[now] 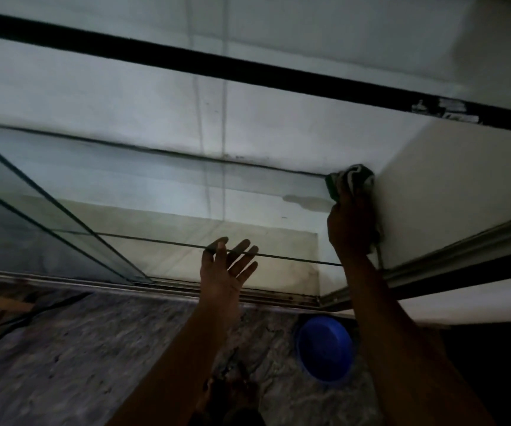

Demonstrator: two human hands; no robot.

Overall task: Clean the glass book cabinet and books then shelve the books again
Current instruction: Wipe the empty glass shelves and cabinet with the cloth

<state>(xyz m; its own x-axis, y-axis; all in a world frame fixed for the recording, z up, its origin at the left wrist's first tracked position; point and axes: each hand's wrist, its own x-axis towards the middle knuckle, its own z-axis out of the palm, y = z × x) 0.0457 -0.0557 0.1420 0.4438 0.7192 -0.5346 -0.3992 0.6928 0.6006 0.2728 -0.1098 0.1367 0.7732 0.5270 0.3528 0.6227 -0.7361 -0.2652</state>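
The right hand (351,229) has its grip closed round a dark cloth (355,176), whose bunched end sticks out above the fingers and presses into the back right corner of the glass book cabinet (432,186), where the white side wall meets the rear wall. Just to the left of the grip and level with it, a glass shelf (155,204) runs across the cabinet, and a darker wet-looking patch (306,201) lies on it close beside the cloth. Below and to the left of the grip, the left hand (226,265) is held up with its own grip open, palm showing and fingers spread; its fingertips overlap the front edge of the glass shelf, but contact cannot be told. Far to the left of the grip, a sliding glass door (32,226) stands in the metal track (186,287) that runs along the cabinet's lower front. Well beneath the grip, a blue bowl (324,348) sits on the mottled stone floor (79,348), between the two forearms.
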